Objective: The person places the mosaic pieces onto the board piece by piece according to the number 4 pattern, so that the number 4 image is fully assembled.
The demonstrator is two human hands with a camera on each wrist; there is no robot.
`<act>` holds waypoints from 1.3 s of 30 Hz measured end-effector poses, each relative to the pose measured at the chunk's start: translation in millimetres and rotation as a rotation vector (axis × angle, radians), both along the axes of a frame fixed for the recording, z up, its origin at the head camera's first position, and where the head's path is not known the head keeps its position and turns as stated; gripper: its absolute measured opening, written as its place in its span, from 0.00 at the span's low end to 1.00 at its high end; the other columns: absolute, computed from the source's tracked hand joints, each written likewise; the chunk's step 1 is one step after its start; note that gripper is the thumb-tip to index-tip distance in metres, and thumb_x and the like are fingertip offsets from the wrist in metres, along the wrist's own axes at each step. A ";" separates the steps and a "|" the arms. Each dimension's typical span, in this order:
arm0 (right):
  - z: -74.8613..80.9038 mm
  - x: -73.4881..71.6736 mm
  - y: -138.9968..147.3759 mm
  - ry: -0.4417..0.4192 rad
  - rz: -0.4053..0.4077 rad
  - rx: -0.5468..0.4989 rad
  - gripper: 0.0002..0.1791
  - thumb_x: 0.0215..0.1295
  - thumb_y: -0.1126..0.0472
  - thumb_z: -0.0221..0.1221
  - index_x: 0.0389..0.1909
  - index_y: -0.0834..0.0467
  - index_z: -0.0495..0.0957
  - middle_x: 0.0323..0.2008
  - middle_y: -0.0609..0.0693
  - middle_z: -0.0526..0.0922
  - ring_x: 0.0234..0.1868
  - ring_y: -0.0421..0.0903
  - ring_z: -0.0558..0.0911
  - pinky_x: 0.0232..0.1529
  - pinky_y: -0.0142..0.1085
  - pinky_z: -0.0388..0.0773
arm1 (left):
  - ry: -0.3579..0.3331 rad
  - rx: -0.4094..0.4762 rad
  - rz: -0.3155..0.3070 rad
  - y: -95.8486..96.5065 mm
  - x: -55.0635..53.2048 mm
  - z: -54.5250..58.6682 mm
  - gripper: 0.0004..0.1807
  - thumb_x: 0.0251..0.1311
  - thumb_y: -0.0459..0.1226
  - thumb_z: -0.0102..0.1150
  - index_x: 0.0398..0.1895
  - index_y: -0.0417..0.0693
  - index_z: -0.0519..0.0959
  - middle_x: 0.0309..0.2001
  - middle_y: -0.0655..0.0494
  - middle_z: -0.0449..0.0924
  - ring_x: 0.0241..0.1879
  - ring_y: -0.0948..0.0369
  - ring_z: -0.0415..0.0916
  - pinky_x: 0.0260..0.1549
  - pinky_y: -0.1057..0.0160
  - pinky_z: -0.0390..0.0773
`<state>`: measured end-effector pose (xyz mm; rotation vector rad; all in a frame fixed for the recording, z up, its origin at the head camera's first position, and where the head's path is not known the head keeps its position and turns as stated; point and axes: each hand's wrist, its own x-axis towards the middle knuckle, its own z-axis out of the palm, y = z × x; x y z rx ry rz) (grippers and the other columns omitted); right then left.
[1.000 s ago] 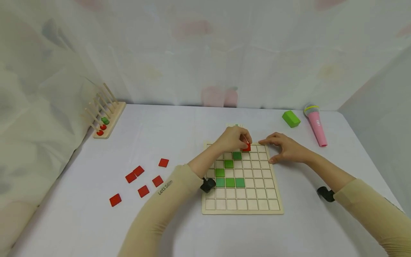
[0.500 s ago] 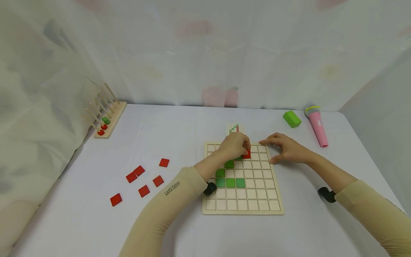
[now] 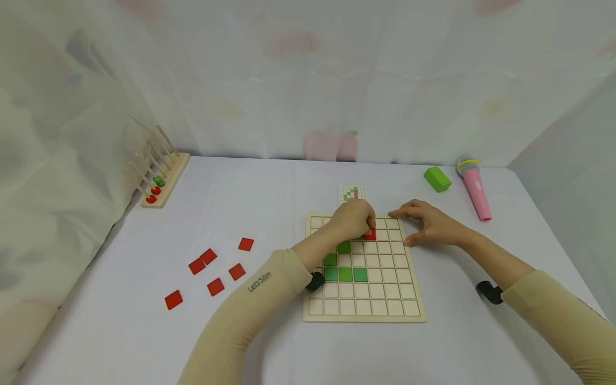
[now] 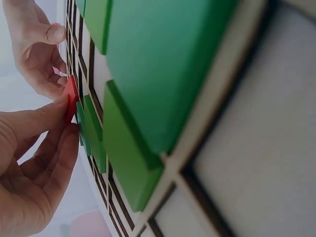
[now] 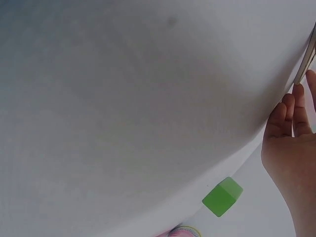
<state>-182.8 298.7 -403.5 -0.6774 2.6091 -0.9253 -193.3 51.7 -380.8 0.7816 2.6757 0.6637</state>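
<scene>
Over the upper part of a wooden grid board (image 3: 394,291), my left hand (image 3: 353,220) pinches a red square tile (image 3: 370,235) between thumb and fingers. In the left wrist view that red tile (image 4: 71,98) stands tilted at the board's surface, past a diagonal of green tiles (image 4: 126,148). Several green tiles lie in the board's cells; the left hand partly covers the upper ones. My right hand (image 3: 428,223) touches the board's right edge, index finger at the far corner and thumb lower down. Its fingers (image 5: 298,111) meet the board's edge in the right wrist view.
Several loose red tiles (image 3: 215,286) lie left of the board. A small pattern card (image 3: 344,192) sits behind it, partly hidden by the left hand. Farther back are a green block (image 3: 437,179), a pink toy microphone (image 3: 476,191) and a wooden peg stand (image 3: 175,174).
My left hand has brought the red tile slightly nearer, from the board's far row to the row below. More of the pattern card shows. The right hand has stayed in place.
</scene>
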 end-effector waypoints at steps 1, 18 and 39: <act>-0.2 -0.1 0.0 0.001 0.000 0.000 0.40 0.45 0.52 0.76 0.63 0.52 0.76 0.57 0.52 0.75 0.60 0.46 0.68 0.61 0.40 0.62 | 0.002 -0.005 -0.004 0.1 -0.3 0.3 0.02 0.53 0.35 0.71 0.28 0.52 0.86 0.31 0.61 0.87 0.34 0.65 0.79 0.36 0.68 0.77; 2.0 1.8 -4.0 0.043 0.025 -0.010 0.39 0.45 0.54 0.76 0.62 0.56 0.77 0.55 0.55 0.75 0.58 0.48 0.69 0.58 0.42 0.65 | -0.029 0.063 -0.065 -23.2 -5.4 14.1 0.08 0.54 0.34 0.71 0.38 0.51 0.88 0.33 0.58 0.84 0.34 0.64 0.77 0.33 0.70 0.75; 7.5 3.8 -3.8 0.008 0.004 0.004 0.39 0.46 0.54 0.76 0.62 0.55 0.77 0.56 0.55 0.75 0.60 0.50 0.69 0.59 0.46 0.65 | -0.159 0.144 -0.005 -160.2 -12.2 63.0 0.15 0.55 0.34 0.69 0.46 0.54 0.86 0.51 0.54 0.86 0.44 0.59 0.82 0.45 0.58 0.80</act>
